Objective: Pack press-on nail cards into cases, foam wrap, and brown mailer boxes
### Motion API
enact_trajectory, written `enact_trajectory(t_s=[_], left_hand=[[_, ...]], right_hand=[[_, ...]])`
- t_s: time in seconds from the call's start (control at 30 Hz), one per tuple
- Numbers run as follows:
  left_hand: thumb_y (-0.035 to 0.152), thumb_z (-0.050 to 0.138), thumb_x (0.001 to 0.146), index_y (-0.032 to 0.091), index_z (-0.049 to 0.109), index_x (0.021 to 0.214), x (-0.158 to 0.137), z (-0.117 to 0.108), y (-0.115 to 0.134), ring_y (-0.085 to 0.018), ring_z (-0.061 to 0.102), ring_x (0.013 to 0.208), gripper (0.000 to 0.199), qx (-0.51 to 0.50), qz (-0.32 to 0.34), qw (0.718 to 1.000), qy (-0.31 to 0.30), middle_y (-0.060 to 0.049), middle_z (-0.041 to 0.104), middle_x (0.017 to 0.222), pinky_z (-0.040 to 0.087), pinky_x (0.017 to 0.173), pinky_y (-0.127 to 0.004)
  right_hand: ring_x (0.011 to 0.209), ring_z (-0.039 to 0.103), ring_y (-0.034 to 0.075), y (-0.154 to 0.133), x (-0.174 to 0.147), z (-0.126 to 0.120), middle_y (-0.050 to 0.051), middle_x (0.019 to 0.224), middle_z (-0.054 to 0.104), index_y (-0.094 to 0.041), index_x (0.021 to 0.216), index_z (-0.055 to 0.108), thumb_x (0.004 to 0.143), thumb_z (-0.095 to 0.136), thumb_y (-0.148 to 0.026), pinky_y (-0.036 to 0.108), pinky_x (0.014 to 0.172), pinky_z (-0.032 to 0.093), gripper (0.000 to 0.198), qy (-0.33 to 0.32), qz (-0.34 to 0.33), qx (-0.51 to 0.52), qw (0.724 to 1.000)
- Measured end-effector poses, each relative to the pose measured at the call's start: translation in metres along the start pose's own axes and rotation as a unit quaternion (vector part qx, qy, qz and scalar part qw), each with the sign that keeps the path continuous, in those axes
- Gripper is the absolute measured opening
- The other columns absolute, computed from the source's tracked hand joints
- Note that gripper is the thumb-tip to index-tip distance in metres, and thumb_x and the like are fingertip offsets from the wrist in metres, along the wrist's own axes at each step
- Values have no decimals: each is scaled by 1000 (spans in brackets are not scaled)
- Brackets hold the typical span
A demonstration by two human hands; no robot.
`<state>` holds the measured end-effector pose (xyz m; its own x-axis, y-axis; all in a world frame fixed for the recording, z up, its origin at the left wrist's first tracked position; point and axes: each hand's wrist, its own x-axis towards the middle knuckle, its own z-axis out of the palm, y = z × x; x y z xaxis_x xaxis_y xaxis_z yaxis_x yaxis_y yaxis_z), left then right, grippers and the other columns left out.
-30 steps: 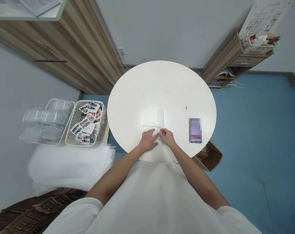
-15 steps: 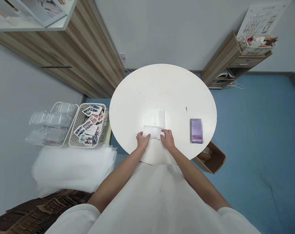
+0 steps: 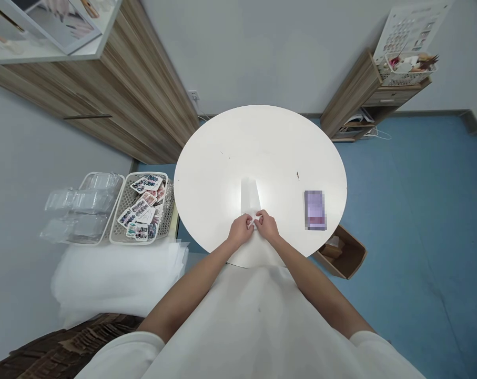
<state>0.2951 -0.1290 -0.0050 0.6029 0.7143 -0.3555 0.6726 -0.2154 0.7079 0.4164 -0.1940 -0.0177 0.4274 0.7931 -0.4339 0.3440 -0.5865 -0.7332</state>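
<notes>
A strip of white, slightly see-through foam sheet [image 3: 250, 196] lies on the round white table [image 3: 262, 137], its near end gathered between my hands. My left hand [image 3: 241, 229] pinches that near end from the left, fingers closed. From the right, my right hand [image 3: 267, 225] grips the same end, its fingertips almost meeting those of the left. Whether anything is wrapped inside the sheet is hidden. Off to the right on the table lies a purple box-like item [image 3: 315, 210], blurred out and untouched.
Left of the table stand a basket of press-on nail cards [image 3: 143, 208] and a basket of clear plastic packs [image 3: 92, 202]. Below them lies a stack of white foam sheets [image 3: 120, 273]. An open cardboard box [image 3: 346, 255] sits on the floor at right.
My hands have come together from the ends of the white roll. The piece now lies lengthwise, pointing away from me, with its near end pinched. The view has shifted slightly.
</notes>
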Motion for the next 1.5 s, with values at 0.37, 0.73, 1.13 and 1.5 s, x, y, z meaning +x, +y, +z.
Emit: enact_trajectory(t_s=[0.37, 0.73, 1.13, 1.5], left_hand=[[27, 51, 75, 21, 56, 98, -18, 8, -7, -19, 54, 83, 24, 53, 122, 991, 3, -5, 55, 89, 47, 73, -33], [25, 46, 80, 22, 49, 115, 9, -3, -18, -26, 32, 124, 36, 152, 154, 975, 41, -8, 41, 131, 29, 98, -44], [34, 50, 75, 20, 45, 116, 7, -21, -12, -25, 49, 106, 43, 83, 115, 989, -30, -8, 54, 116, 37, 90, -42], [42, 53, 73, 19, 52, 104, -18, -14, -26, -23, 54, 92, 38, -37, 65, 995, -71, -7, 58, 101, 43, 78, -36]], right_hand=[[56, 51, 13, -8, 11, 3, -4, 61, 52, -23, 81, 49, 71, 52, -37, 23, 51, 36, 17, 14, 65, -26, 997], [108, 48, 25, 3, -3, -9, 13, 120, 49, -19, 123, 38, 78, 43, -31, 37, 80, 42, 46, 10, -184, -190, 964], [125, 27, 29, 13, 5, -22, 15, 135, 33, -13, 134, 25, 69, 51, -20, 45, 97, 33, 71, -153, -314, -232, 908], [87, 53, 19, 16, -9, -35, 6, 98, 57, -20, 102, 54, 82, 39, -35, 34, 74, 44, 28, -190, -116, 41, 974]])
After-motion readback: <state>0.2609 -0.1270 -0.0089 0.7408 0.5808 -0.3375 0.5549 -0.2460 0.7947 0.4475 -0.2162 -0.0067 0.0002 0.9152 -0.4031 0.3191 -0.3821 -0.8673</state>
